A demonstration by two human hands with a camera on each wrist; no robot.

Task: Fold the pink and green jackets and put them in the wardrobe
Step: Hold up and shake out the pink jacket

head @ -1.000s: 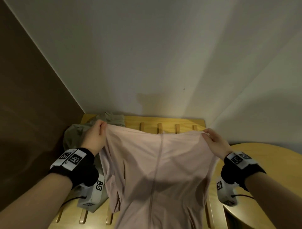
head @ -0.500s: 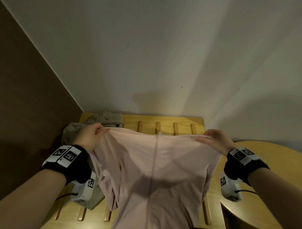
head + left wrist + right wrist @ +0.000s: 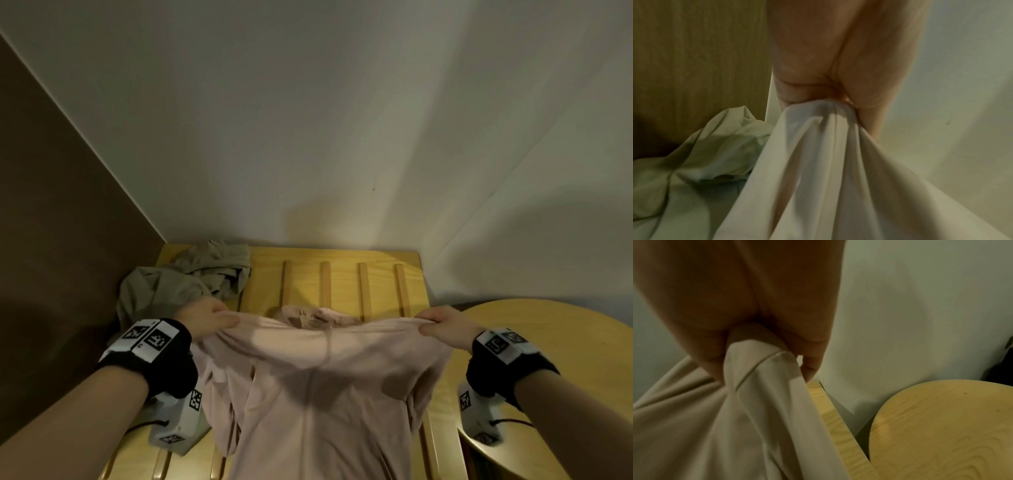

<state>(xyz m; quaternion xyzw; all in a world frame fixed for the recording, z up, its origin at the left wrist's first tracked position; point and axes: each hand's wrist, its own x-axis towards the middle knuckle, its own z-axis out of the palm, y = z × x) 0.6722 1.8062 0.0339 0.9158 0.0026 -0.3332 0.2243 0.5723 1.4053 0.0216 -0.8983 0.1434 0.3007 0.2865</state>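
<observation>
— Where's the pink jacket [image 3: 318, 387]?

— Stretched over the slatted bench [image 3: 342, 274]; my left hand [image 3: 205, 317] and right hand [image 3: 445, 325] each pinch a shoulder; green jacket [image 3: 191, 277] lies crumpled behind.

— Next?

— I'd lay it flat, then fold.
</observation>
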